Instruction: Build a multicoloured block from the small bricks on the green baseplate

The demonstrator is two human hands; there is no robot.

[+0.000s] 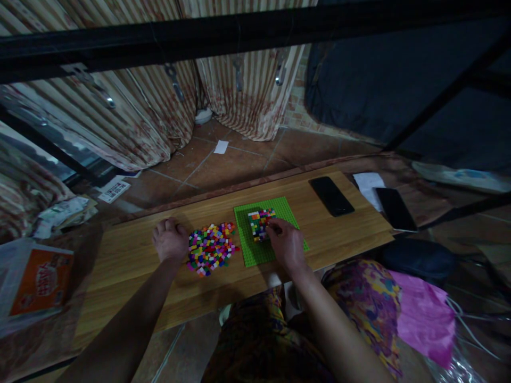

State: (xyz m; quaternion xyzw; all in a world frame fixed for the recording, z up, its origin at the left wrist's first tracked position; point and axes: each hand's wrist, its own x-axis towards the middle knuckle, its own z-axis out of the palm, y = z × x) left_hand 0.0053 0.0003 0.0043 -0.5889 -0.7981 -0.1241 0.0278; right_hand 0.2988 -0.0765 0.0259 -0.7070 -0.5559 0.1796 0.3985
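Note:
A green studded baseplate (249, 256) lies on the wooden board, with a low block of multicoloured toy bricks (257, 219) built up near its middle. Over the right side of that block is my right hand (288, 246), thumb and forefinger pinched together at the bricks. Whatever sits between those fingertips is too small and dark to make out. My left hand (171, 240) rests on the board with its fingers loosely bent and a little apart, holding nothing visible. Just right of it spreads a pile of loose small bricks (211, 247) in many colours, reaching almost to the baseplate.
A black phone (331, 196) lies on the wooden board (136, 260), right of the baseplate. Beyond the board's right end are a second dark phone (395, 208) and white paper (368, 187). An orange-labelled box (42, 279) stands at left. A dark metal bar (239, 37) crosses above.

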